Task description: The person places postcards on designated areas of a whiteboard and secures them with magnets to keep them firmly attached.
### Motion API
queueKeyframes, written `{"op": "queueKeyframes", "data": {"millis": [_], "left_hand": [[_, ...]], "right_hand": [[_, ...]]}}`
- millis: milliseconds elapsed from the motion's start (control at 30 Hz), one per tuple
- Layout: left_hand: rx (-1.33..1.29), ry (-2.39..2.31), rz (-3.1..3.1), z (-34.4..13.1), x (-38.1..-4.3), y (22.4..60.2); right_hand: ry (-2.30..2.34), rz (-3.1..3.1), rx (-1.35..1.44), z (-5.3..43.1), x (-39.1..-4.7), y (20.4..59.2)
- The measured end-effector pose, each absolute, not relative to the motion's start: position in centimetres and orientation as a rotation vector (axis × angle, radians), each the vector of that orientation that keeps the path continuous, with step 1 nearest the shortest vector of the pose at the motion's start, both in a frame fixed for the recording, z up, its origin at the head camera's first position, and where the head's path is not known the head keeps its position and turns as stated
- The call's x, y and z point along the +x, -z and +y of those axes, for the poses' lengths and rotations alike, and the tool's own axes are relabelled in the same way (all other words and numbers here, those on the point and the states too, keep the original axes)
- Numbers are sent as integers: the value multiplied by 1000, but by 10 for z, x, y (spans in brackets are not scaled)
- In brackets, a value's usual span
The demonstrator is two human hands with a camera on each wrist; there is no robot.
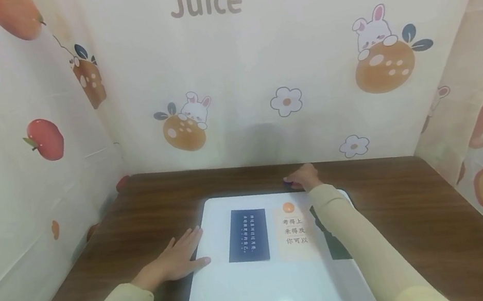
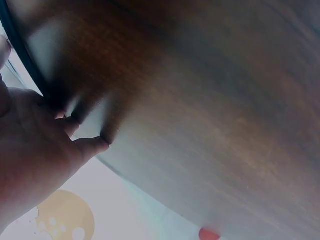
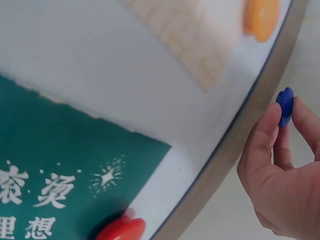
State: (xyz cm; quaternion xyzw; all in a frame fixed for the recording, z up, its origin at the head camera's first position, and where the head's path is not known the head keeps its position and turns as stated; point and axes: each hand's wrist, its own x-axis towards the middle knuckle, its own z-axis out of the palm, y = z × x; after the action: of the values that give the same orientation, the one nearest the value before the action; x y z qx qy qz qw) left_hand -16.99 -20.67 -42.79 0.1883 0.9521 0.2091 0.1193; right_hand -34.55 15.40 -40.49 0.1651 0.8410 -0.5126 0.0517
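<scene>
A white board (image 1: 239,294) lies flat on the wooden table, bearing a navy card (image 1: 247,235), a cream card (image 1: 298,252) and a green card (image 1: 339,247) in a row. My left hand (image 1: 177,259) rests at the board's left edge with fingers spread. Just beyond the far edge, my right hand (image 1: 306,177) pinches a small blue button magnet (image 3: 285,106) between thumb and fingers. On the green card's edge sits a red magnet (image 3: 122,229). An orange magnet (image 3: 262,21) is near the board's rim. My right forearm hides part of the green card.
The brown table (image 1: 399,200) extends around the board on all sides. Behind it and at both sides hang pale curtains (image 1: 228,59) printed with fruit, rabbits and flowers. A bright light reflection shows near the board's front edge.
</scene>
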Motion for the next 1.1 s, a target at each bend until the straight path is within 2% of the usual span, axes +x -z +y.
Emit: {"op": "queueKeyframes", "data": {"millis": [567, 767, 1100], "left_hand": [[551, -600, 2780, -209, -173, 430], [559, -599, 2801, -210, -175, 436], [538, -616, 2771, -207, -170, 425]], "right_hand": [[1627, 2395, 289, 129, -312, 377], [1611, 2389, 248, 117, -310, 379], [1539, 2408, 150, 94, -302, 388]]}}
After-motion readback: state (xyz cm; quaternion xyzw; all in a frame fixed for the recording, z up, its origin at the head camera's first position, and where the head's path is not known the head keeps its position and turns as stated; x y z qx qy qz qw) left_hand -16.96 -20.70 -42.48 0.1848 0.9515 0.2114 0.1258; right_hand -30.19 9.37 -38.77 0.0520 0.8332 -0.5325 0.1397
